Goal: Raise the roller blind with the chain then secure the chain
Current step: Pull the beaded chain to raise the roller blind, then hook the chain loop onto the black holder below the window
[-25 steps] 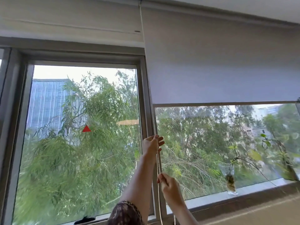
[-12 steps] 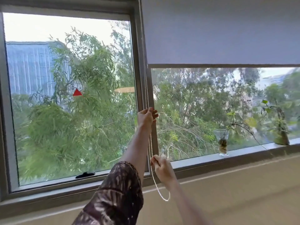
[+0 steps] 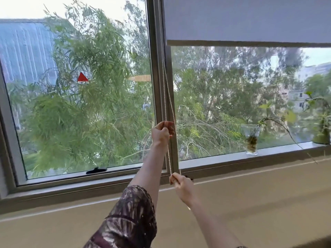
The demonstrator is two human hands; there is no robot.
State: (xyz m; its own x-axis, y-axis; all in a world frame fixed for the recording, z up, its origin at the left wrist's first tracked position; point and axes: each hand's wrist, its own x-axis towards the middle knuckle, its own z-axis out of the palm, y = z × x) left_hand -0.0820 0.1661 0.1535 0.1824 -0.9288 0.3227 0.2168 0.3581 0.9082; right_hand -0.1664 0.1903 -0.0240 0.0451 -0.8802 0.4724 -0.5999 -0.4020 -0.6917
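Blind (image 3: 247,18) is hanging over the right pane only, its bottom bar (image 3: 249,44) sitting high, most of the glass below it showing. Left pane is uncovered.

Chain (image 3: 168,97) is running down in 2 strands along the mullion (image 3: 157,68) between the 2 panes. The strands are sitting close together up top and spreading slightly lower down.

Left hand (image 3: 162,132) is reaching up, arm extended, fingers curled closed around 1 strand at about mid-height of the window. Patterned sleeve (image 3: 129,219) is covering the upper part of that arm.

Right hand (image 3: 181,185) is sitting lower, level with the bottom frame of the window, fist closed on the chain near its lower end. Both strands are meeting at this hand; which of them it is pinching, cannot tell. The chain's bottom loop is hidden behind the hand and wrist.

On the sill (image 3: 223,158), well to the right of the hands: a clear glass (image 3: 250,140) holding a plant cutting with trailing stems. A second plant (image 3: 320,126) is standing at the far right edge.

A black handle (image 3: 96,170) is lying at the foot of the left pane. Trees and a pale building are showing outside; a small red triangle (image 3: 82,77) is showing in the left pane.
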